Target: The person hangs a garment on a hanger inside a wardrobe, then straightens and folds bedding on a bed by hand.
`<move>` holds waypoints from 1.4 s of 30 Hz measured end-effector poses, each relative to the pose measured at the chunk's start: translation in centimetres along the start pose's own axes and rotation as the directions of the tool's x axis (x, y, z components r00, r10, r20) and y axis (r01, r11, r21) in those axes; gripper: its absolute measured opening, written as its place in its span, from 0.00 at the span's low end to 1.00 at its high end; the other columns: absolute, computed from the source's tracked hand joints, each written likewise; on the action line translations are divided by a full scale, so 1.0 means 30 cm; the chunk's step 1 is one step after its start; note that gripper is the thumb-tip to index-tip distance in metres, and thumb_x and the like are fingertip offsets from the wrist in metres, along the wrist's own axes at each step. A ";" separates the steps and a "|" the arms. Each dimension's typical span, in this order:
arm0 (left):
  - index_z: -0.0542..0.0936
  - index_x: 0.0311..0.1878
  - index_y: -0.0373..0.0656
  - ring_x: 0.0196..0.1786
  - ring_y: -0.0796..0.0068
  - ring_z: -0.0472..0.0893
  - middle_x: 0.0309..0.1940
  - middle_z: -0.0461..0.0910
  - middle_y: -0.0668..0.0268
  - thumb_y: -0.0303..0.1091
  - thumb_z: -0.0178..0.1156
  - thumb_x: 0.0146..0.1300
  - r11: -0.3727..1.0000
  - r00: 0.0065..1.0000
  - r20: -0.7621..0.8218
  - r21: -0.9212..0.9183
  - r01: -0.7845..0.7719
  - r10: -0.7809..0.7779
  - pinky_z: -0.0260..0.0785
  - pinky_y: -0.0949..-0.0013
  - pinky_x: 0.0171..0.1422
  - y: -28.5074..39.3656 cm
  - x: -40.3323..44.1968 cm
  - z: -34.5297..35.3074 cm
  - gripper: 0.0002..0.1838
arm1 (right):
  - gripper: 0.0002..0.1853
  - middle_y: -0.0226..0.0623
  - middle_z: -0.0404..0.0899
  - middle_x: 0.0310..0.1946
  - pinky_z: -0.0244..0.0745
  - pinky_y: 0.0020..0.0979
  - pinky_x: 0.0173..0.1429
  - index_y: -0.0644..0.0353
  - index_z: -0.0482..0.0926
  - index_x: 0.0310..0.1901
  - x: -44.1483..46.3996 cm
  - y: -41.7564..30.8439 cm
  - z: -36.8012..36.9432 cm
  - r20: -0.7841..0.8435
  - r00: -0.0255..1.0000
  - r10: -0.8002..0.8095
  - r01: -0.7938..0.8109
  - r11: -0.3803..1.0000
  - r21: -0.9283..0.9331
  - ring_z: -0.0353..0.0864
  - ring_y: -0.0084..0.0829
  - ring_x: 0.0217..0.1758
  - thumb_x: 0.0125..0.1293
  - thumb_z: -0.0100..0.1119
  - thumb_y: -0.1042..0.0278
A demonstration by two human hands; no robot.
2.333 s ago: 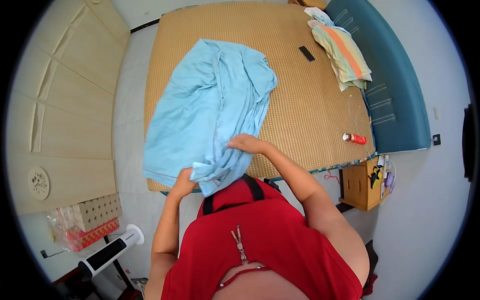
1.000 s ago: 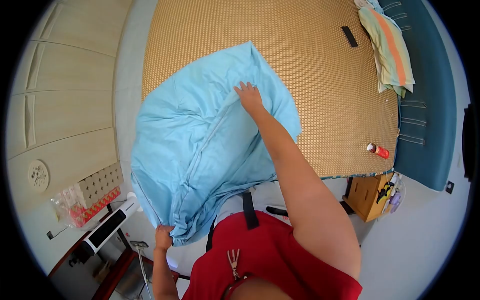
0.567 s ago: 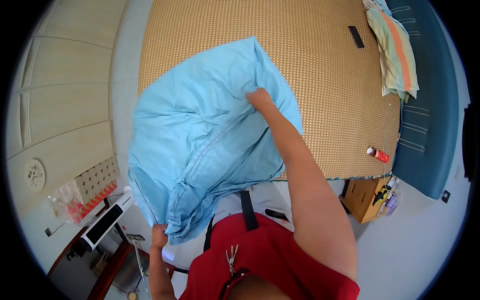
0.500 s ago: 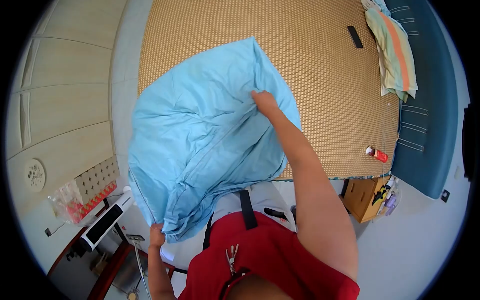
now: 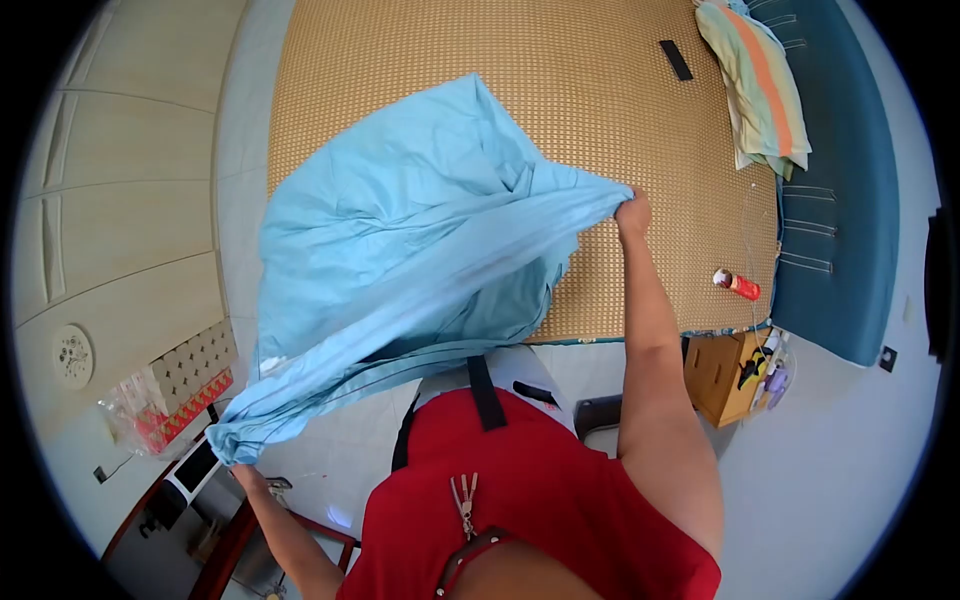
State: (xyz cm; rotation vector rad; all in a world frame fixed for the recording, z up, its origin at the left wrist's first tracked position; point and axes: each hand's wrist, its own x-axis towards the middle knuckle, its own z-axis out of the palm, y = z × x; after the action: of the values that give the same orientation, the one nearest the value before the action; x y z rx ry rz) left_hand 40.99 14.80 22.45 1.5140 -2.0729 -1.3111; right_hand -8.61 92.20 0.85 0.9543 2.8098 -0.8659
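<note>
A light blue fabric cover (image 5: 370, 210) lies bunched on the woven bed mat (image 5: 620, 120), its near part hanging over the bed's front edge. My right hand (image 5: 633, 214) is closed on a pulled-out fold of it, above the mat at the right. At the lower left, my left hand (image 5: 243, 474) grips a gathered end of the same cloth, which hides most of the fingers. Between the two hands the fabric is stretched taut in a slanting band.
A dark phone-like object (image 5: 676, 60), a striped pillow (image 5: 765, 80) and a red bottle (image 5: 740, 285) are on the bed. A wooden nightstand (image 5: 715, 375) stands at right, patterned boxes (image 5: 190, 370) at left, beside pale cabinets (image 5: 130, 220).
My right hand has pulled its part of the cover out to the right. My left hand has moved left with its end, and the cloth between them has tightened.
</note>
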 end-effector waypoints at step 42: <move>0.66 0.65 0.38 0.60 0.69 0.71 0.60 0.70 0.64 0.42 0.54 0.65 0.991 0.951 0.308 0.128 -0.042 0.001 0.61 0.67 0.64 0.003 -0.034 0.197 0.28 | 0.24 0.35 0.78 0.47 0.79 0.34 0.43 0.58 0.70 0.62 -0.108 -0.283 -0.075 0.558 0.762 -0.328 -0.236 0.662 0.711 0.79 0.29 0.39 0.64 0.55 0.68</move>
State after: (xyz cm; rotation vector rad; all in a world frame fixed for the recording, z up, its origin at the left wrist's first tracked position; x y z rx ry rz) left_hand 37.50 18.68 19.50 1.4063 -2.4038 -1.5108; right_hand -10.60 86.07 7.64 0.4192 1.8239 -2.0014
